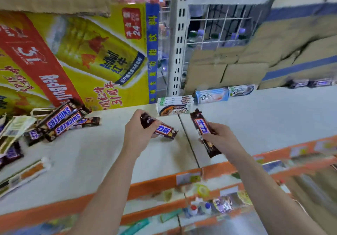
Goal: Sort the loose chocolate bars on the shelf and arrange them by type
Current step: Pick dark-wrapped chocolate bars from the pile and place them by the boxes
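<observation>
My left hand (138, 130) grips a brown Snickers bar (164, 130) just above the white shelf (255, 121). My right hand (217, 134) holds a second brown Snickers bar (201, 125), tilted with its far end up. A loose heap of Snickers bars (62, 120) lies at the left of the shelf. Along the back stand a green-and-white Dove stack (174, 105), a blue Dove stack (211, 95) and a pale Dove stack (241, 89). Dark bars (310, 83) sit far right at the back.
A yellow Red Bull carton (82, 57) stands at the back left, brown cardboard boxes (255, 67) at the back right, with a white perforated upright (177, 43) between them. The shelf's orange front edge (164, 182) runs below my arms; lower shelves hold small goods.
</observation>
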Available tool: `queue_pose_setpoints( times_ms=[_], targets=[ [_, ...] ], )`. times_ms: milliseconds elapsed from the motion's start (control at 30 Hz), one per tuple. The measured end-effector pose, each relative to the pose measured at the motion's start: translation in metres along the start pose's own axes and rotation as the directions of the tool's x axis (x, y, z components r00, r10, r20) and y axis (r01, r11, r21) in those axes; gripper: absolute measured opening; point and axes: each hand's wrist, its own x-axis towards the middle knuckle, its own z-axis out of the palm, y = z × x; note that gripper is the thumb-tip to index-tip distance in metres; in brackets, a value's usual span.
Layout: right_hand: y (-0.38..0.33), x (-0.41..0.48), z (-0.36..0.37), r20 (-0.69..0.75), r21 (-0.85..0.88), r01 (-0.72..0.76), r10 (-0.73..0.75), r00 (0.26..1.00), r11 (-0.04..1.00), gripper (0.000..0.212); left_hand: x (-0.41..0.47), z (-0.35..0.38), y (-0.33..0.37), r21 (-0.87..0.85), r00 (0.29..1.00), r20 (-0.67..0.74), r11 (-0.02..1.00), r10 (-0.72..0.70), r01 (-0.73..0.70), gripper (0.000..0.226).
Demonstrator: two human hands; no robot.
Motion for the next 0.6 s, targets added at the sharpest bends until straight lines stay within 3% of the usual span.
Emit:
queue_pose_setpoints(
  times_ms=[200, 367, 500, 600],
  targets=[
    [0.040, -0.002, -0.088, -0.060, -0.187, 0.063, -0.075, 0.995, 0.980, 0.016, -0.016, 0.087, -0.001, 0.222, 0.993, -0.046, 0.971, 0.104, -0.092, 0.027],
    [0.071, 0.008, -0.141, -0.141, -0.310, 0.044, -0.092, 0.986, 0.950, 0.030, -0.016, 0.135, 0.003, 0.358, 0.988, 0.106, 0.923, 0.109, -0.140, 0.023],
    [0.093, 0.023, -0.176, -0.228, -0.479, 0.041, -0.170, 0.959, 0.877, 0.027, -0.004, 0.182, 0.002, 0.500, 0.956, 0.262, 0.829, 0.130, -0.249, 0.020],
    [0.106, 0.036, -0.202, -0.217, -0.613, 0.033, -0.209, 0.954, 0.790, 0.022, 0.012, 0.223, 0.004, 0.539, 0.933, 0.327, 0.782, 0.146, -0.312, 0.022]
  ],
)
